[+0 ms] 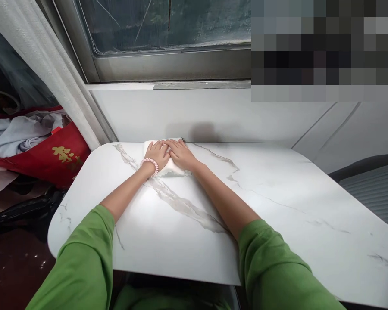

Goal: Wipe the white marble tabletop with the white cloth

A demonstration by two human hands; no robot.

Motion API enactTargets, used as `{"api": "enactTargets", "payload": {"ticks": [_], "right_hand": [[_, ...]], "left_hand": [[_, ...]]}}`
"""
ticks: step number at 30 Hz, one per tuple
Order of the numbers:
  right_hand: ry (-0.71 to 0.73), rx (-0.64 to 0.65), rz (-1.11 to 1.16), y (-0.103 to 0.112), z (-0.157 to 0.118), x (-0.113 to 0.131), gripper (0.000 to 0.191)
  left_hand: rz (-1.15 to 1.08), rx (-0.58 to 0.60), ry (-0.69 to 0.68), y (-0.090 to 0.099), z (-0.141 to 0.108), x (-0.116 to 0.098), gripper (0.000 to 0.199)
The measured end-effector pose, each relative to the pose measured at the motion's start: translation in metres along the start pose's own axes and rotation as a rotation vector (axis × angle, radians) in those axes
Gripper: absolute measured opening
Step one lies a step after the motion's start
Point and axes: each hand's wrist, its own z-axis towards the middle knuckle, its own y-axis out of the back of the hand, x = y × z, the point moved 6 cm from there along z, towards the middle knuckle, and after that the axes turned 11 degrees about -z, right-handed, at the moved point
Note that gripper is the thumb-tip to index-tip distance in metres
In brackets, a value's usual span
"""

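The fingers of the left hand (158,155) and the right hand (182,155) are out straight, a bit apart, and lie flat on a white folded thing, maybe a cloth (172,169), with nothing gripped, so it could slide or bunch up if one hand pushes harder. It sits at the far edge of the smooth bench (168,245), just beside the wall (139,114), so a big push forward could bump the fingertips or crumple it there.
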Motion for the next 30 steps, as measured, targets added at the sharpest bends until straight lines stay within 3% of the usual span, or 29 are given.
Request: {"api": "enactTargets", "payload": {"ticks": [5, 15, 19, 24, 30], "right_hand": [[0.072, 0.059, -0.044, 0.008, -0.040, 0.021, 0.051], [0.167, 0.115, -0.157, 0.048, -0.174, 0.087, 0.053], [0.153, 0.125, -0.130, 0.063, -0.212, 0.103, 0.053], [0.024, 0.128, -0.027, 0.069, -0.216, 0.098, 0.058], [-0.224, 0.149, -0.019, 0.058, -0.176, 0.071, 0.054]], "left_hand": [[0.010, -0.015, 0.005, 0.002, -0.043, -0.025, 0.045], [-0.033, 0.018, -0.118, 0.002, -0.171, -0.107, 0.053], [-0.023, 0.076, -0.196, 0.000, -0.203, -0.131, 0.056], [-0.048, 0.113, -0.225, 0.000, -0.204, -0.137, 0.053], [-0.067, 0.147, -0.175, -0.004, -0.155, -0.129, 0.056]]}}
